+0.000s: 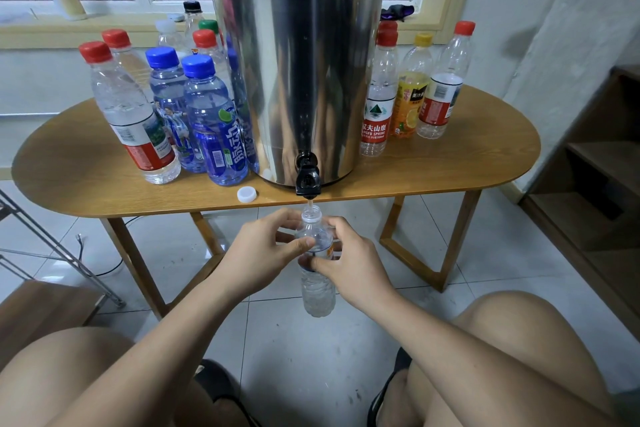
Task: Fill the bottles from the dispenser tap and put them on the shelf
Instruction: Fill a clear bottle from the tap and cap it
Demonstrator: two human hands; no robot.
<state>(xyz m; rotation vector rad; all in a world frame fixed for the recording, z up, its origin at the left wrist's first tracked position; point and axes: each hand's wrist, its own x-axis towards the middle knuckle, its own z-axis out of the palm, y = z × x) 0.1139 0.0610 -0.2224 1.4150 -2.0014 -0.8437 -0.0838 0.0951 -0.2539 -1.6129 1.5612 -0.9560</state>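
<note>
1. Under the black tap (307, 180), just off the front edge of the wooden table (450, 170), there's a clear uncapped bottle (318, 291) held upright, mouth right below the spout.
2. Left hand (266, 253) grips the bottle up near the shoulder, with its fingers wrapped round the back and its thumb across the front.
3. Right hand (349, 263) grips it too, a bit lower, thumb pressed on the front and fingers curled behind.
4. Can't really tell how much water is in it, the plastic is too clear.
5. The tap sticks out of a big steel dispenser (301, 45) sitting mid-table.
6. A white cap (247, 193) lies loose on the table, just left of the tap.
7. Left of the dispenser is a bunch of capped bottles: two blue ones (211, 121) up front, a red-capped one (131, 114) beside them, and more behind.
8. On the right side are two red-capped bottles (377, 94) and an orange juice bottle (410, 94) with a yellow cap.
9. A wooden shelf (595, 156) stands off to the far right, well apart from the hands.
</note>
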